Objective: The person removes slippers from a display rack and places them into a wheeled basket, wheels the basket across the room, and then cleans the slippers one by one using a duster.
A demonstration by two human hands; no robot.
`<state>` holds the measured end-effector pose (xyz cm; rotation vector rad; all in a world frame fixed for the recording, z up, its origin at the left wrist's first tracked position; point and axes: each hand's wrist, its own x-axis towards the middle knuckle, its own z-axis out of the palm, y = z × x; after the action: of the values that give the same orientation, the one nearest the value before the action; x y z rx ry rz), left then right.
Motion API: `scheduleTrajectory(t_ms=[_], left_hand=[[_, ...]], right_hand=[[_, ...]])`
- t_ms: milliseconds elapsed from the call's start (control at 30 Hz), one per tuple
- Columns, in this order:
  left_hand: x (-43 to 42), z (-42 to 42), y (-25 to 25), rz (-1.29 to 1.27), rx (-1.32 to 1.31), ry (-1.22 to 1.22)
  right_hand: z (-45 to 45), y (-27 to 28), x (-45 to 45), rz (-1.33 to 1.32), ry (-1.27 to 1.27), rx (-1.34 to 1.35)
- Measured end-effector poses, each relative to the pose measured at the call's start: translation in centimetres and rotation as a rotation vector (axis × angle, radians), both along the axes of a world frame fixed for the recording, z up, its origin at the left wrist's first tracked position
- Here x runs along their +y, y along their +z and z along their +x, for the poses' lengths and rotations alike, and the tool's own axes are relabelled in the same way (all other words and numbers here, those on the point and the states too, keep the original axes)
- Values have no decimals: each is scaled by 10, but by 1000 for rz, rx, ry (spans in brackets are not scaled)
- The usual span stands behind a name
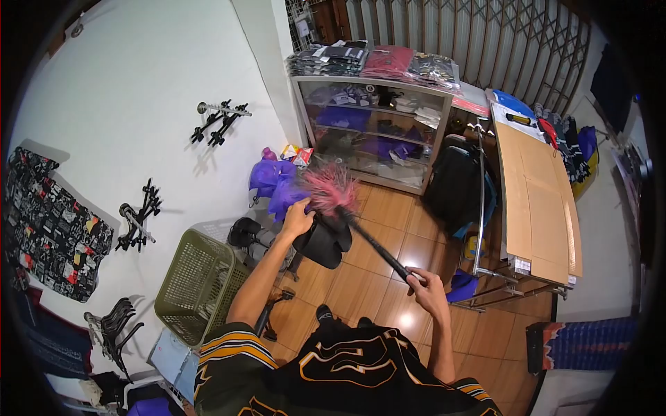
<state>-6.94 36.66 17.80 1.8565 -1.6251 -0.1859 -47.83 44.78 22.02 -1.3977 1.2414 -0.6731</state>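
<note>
A feather duster [378,248] with a pink, fluffy head and a long black handle slants across the middle of the view. My right hand [428,290] is closed round the lower end of its handle. The pink head lies just beyond my left hand [298,218], beside a purple cloth [276,186]. My left fingers are bent at the edge of the purple cloth and a black item [323,243]; exactly what they grip is too small to tell.
A glass cabinet [369,132] with packed clothes on top stands ahead. Cardboard [534,201] covers a metal rack at the right. A green basket [195,284] sits at the left, near wall hooks with black hangers [114,333]. A black bag [454,186] is beside the cabinet.
</note>
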Motion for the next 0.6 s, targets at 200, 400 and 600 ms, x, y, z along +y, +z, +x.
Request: scheduleTrajectory(t_ms=[200,400,600], left_hand=[[0,1,13,55,166,58],[-17,26,-6,82,231,173],[-24,31,-11,52,272,250]], right_hand=[[-6,-13,-2,-145,-291,-101],[-16,33,16,37,30,-96],[-15,24,26,-44,447,177]])
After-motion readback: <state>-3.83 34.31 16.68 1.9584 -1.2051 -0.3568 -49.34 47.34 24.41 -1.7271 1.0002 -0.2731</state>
